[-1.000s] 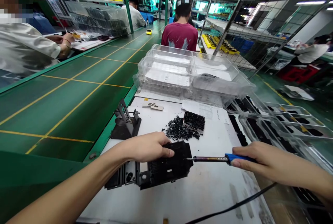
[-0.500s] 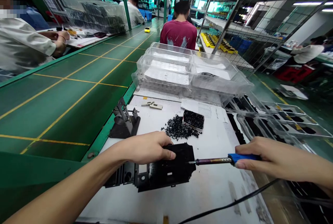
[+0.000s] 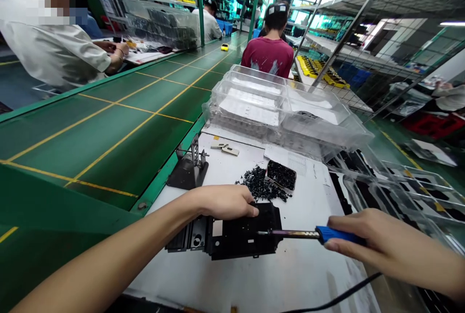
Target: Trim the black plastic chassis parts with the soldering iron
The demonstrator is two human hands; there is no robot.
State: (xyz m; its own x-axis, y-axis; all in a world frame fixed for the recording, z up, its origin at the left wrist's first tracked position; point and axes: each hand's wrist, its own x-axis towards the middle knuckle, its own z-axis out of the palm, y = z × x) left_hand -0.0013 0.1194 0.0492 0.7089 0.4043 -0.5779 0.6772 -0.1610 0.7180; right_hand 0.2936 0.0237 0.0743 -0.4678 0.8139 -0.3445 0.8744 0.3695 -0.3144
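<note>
A flat black plastic part (image 3: 240,240) lies on the white worktop (image 3: 225,281), near the middle of the head view. My left hand (image 3: 227,202) grips its far edge, the thumb on top. In my right hand (image 3: 350,233) is the blue handle of a soldering iron (image 3: 296,234); its metal tip is over the right half of the part, and contact cannot be made out. Just beyond the part are a heap of small black pieces (image 3: 256,182) and a small box (image 3: 281,175) full of similar pieces.
A metal iron stand (image 3: 189,170) is at the left, beside the green conveyor (image 3: 145,104). Clear plastic trays (image 3: 286,104) are stacked at the back. More trays (image 3: 385,187) with black parts lie at the right. People sit ahead and across the conveyor.
The whole scene has shifted right in the view. The iron's tip has moved further left over the black part, away from its right edge. Both hands keep their holds.
</note>
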